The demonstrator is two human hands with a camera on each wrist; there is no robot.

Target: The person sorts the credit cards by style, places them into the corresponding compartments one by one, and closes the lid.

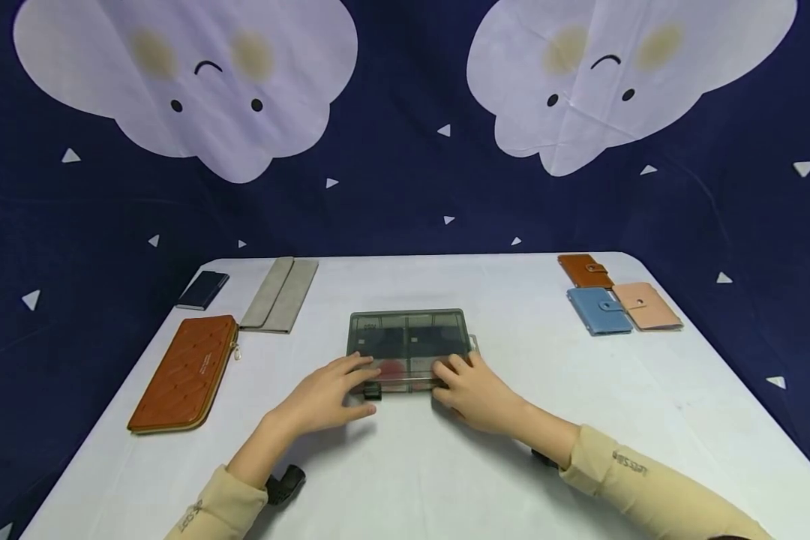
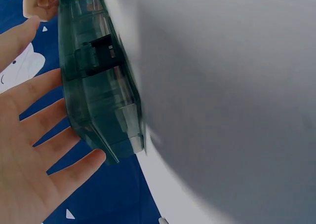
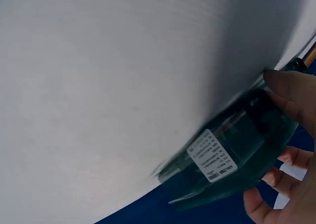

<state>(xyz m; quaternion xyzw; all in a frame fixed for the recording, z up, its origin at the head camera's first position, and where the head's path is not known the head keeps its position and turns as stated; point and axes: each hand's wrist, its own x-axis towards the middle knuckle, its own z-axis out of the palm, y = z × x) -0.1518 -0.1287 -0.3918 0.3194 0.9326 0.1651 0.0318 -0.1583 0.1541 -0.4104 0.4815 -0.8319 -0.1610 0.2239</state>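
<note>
A flat, see-through dark green storage box (image 1: pixel 439 341) with inner compartments lies at the middle of the white table. A red item (image 1: pixel 392 367) shows through its lid. My left hand (image 1: pixel 327 396) has its fingers spread, with the fingertips at the lid's left front edge. Beside them a black latch (image 2: pixel 101 56) sits on the box's front side. My right hand (image 1: pixel 479 396) grips the right front part of the box, the thumb at another dark latch (image 3: pixel 261 108) and bent fingers over the lid. A white printed label (image 3: pixel 212 156) is on the box's side.
Left on the table are a brown zip wallet (image 1: pixel 185 373), a grey folding case (image 1: pixel 280 295) and a dark small notebook-like item (image 1: pixel 203 290). Far right lie brown (image 1: pixel 580 271), blue (image 1: pixel 597 311) and pink (image 1: pixel 648 307) snap wallets. A dark blue cloud-patterned cloth (image 1: pixel 405 202) hangs behind.
</note>
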